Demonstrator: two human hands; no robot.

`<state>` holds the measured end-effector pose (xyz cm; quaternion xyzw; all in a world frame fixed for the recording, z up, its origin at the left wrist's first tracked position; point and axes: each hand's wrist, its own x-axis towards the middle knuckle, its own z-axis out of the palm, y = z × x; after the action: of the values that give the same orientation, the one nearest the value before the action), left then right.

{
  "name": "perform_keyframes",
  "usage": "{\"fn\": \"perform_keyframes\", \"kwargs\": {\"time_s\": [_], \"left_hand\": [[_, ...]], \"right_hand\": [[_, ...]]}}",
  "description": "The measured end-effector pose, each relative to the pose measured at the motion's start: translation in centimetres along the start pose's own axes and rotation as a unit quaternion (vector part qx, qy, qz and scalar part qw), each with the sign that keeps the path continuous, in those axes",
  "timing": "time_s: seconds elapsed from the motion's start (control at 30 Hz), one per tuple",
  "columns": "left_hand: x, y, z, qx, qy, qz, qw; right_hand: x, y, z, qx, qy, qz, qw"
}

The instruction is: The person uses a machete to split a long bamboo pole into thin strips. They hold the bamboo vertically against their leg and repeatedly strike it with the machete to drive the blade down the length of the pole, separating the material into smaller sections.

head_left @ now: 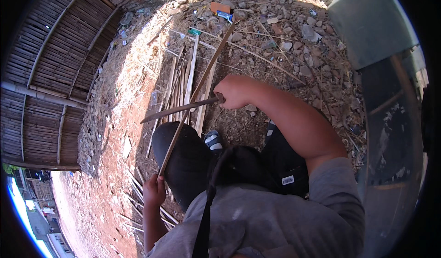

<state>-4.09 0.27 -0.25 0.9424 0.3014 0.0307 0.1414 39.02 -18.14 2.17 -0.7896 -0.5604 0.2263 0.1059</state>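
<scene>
My right hand (233, 91) is closed round the handle of a long-bladed knife (177, 110), its dark blade pointing left. The blade crosses a long bamboo strip (206, 76) above my left knee; whether they touch I cannot tell. That strip slants from my left hand (154, 191) at its near end up to the rubble at the far side. My left fingers are wrapped round it. Under the knife and beyond my knee lies a pile of split bamboo strips (188, 74) on the ground.
More thin strips (133, 191) lie beside my left hand. A woven bamboo wall (50, 42) stands at the left. Broken stones and litter (298, 42) cover the ground ahead. Grey-green and dark panels (372, 25) stand at the right. My sandalled foot (213, 140) is between the strips and my legs.
</scene>
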Motion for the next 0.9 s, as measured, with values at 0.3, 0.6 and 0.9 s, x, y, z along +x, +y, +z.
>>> {"fn": "perform_keyframes", "kwargs": {"time_s": [0.3,0.6,0.9], "left_hand": [[0.3,-0.4,0.5,-0.027,0.005,-0.017,0.999],[-0.1,-0.1,0.1,-0.015,-0.002,-0.011,1.0],[0.4,-0.4,0.3,-0.013,0.003,-0.021,1.0]], "right_hand": [[0.9,7.8,0.6,0.128,0.16,0.102,0.974],[-0.7,-0.5,-0.5,-0.001,0.059,0.04,0.997],[0.3,7.0,-0.7,0.149,0.171,0.153,0.962]]}}
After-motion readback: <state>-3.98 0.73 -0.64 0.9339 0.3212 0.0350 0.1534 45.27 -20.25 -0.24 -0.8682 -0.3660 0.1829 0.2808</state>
